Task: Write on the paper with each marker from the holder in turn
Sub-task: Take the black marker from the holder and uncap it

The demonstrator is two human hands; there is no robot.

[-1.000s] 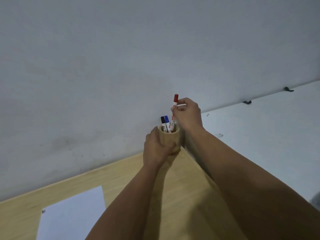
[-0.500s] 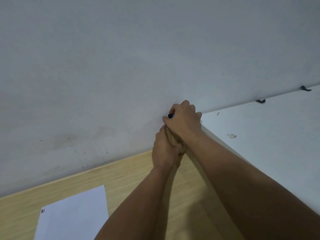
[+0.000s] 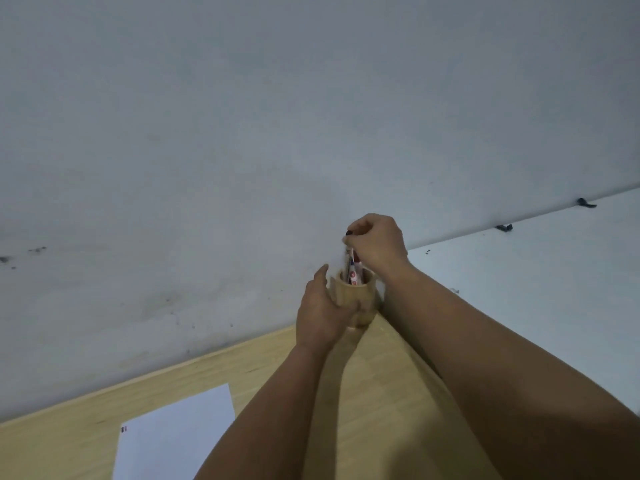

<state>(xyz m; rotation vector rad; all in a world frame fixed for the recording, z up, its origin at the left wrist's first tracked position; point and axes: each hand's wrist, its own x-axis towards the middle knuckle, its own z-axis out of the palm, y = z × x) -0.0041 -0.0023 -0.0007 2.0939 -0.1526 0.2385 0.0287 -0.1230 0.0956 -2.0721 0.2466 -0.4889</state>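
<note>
A person's two bare hands worked at a wooden marker holder (image 3: pixel 355 297) that stood at the far corner of a pale wood-grain table (image 3: pixel 374 393), pushed up against a plain grey-white wall (image 3: pixel 242 133). The left hand (image 3: pixel 320 311) was wrapped around the holder's left side, fingers closed on its wall and thumb raised beside the rim. The right hand (image 3: pixel 377 245) hovered just above the holder's mouth with its fingers pinched together on the upper part of a marker (image 3: pixel 348 261) with a dark cap, the lower part of which was inside the holder; a second marker with a white, red-printed barrel (image 3: pixel 354 277) stood in the holder beside it. A white sheet of paper (image 3: pixel 176 441) lay flat on the table near the lower left, well apart from the holder, with small red and dark marks (image 3: pixel 124 429) at its upper left corner. The wall showed faint dark smudges (image 3: pixel 20 254) along its lower part. To the right of the table stretched a white surface (image 3: pixel 536 289), where two small dark objects (image 3: pixel 504 227) rested along its junction with the wall.
</note>
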